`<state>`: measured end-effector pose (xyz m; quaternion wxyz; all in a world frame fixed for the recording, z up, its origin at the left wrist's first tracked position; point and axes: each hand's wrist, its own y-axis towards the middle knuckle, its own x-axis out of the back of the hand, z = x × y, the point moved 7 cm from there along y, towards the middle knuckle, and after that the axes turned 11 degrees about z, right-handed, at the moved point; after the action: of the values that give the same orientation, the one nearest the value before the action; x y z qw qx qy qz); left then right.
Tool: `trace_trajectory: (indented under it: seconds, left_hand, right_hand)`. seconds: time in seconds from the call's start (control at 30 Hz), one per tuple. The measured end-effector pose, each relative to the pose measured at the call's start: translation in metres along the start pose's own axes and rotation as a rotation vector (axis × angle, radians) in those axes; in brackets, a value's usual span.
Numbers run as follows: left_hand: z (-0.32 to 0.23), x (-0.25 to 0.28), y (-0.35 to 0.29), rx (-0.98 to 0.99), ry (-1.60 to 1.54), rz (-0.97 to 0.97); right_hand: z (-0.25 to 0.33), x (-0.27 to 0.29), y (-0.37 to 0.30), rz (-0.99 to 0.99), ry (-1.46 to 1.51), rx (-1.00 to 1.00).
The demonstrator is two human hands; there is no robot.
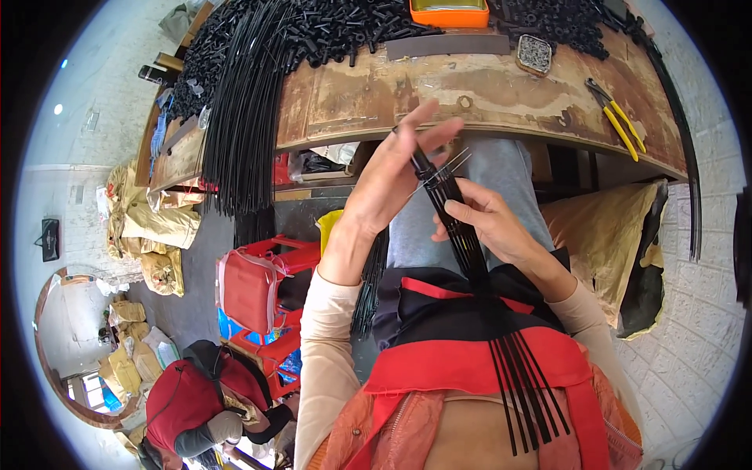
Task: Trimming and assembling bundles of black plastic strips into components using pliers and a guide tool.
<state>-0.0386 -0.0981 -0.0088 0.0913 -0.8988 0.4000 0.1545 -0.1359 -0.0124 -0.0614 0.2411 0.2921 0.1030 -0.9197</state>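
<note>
A black umbrella frame [457,227], a bundle of thin ribs joined at a hub, slants across my lap with its rib ends spread over the red and black apron [470,364]. My right hand [495,222] is closed round the ribs, thumb on top, just below the hub. Beside the frame's upper end is my left hand [385,176], its fingers stretched out and apart; its palm side is partly hidden. Thin wire ends [458,160] stick out on both sides of the hub.
On the wooden bench [352,98] lie heaped black tubular parts [345,35], an orange box [449,12], a tin of small pieces [534,55] and yellow-handled pliers [619,121]. Long black ribs [243,117] hang over its edge. Red stools [254,290] and another person [205,399] are at left.
</note>
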Motion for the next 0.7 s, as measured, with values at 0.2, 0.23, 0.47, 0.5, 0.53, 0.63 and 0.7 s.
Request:
trace_trajectory:
  seconds: [0.2,0.23,0.47,0.5,0.53,0.63,0.7]
  left_hand:
    - [0.014,0.026,-0.023,-0.106,0.144,-0.271]
    - [0.013,0.031,-0.023,-0.14,0.092,-0.335]
    - [0.011,0.008,-0.02,-0.045,-0.194,-0.163]
    - [0.011,0.006,-0.021,-0.053,-0.231,-0.168]
    - [0.017,0.01,-0.02,-0.053,-0.23,-0.167]
    - [0.022,0.031,-0.022,-0.085,0.083,-0.3]
    - [0.016,0.023,-0.019,-0.084,-0.02,-0.252]
  right_hand:
    - [-0.003,0.002,0.002,-0.006,0.006,0.002]
    - [-0.003,0.001,0.001,-0.003,0.004,-0.002]
    - [-0.003,0.005,-0.002,-0.049,0.018,0.023]
    - [-0.003,0.005,-0.002,-0.045,0.02,0.02]
    - [-0.003,0.004,-0.001,-0.046,0.019,0.021]
    - [-0.003,0.0,0.0,-0.028,0.004,0.008]
    - [-0.004,0.005,-0.001,-0.037,0.023,0.01]
